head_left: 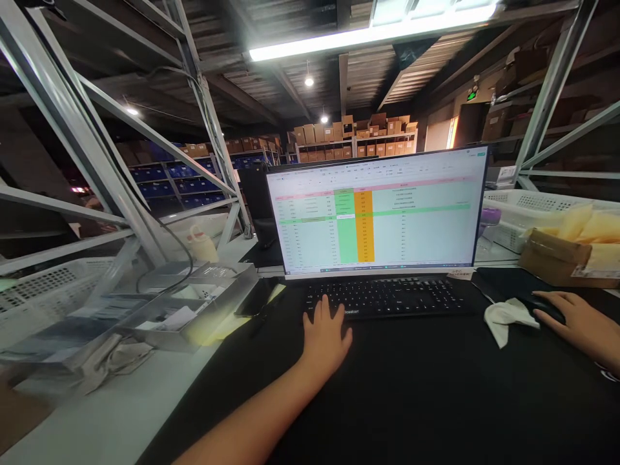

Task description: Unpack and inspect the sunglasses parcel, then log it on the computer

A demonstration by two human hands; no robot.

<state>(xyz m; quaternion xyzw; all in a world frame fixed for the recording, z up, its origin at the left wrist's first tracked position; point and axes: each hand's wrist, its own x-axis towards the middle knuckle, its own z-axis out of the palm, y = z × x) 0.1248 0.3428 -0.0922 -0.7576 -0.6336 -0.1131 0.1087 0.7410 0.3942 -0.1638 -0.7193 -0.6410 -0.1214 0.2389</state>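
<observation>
My left hand (327, 329) rests on the left part of a black keyboard (411, 297), fingers spread over the keys and holding nothing. At the right, my right hand (576, 320) lies over a dark computer mouse (553, 307), which it partly hides. Just left of the mouse is a crumpled white tissue (508, 316). Behind the keyboard stands a monitor (416, 239) showing a spreadsheet, with a green and an orange column and one row in green. A black desk mat (387, 387) lies under both hands.
On the left are a grey divided tray (208, 307) with papers, a dark phone (256, 297), yellow paper (217, 332) and a crumpled cloth (116, 355). To the right, a cardboard box (552, 258) sits before a white basket (542, 200). Metal shelf posts frame both sides.
</observation>
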